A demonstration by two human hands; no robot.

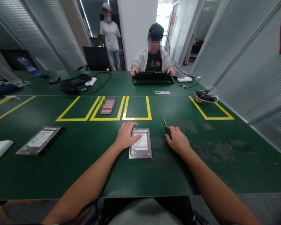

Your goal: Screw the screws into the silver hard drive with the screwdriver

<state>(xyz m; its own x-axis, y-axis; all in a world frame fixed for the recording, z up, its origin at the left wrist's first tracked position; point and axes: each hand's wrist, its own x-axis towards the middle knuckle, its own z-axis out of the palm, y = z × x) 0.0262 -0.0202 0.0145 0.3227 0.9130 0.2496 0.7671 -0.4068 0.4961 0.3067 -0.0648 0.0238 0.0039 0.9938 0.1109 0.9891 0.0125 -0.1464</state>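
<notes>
While touching the hard drive (pixel 141 152) flat on the bench (pixel 46 175) with a half-open left hand (pixel 125 137) and gripping the screwdriver (pixel 165 122) in a curled right hand (pixel 178 140), risked a skid from uneven pressure, or scratched metal from a slipping tip (pixel 163 119).

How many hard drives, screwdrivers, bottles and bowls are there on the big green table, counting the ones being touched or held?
Hard drives: 2
Screwdriver: 1
Bottle: 1
Bowl: 1
Total: 5
</notes>
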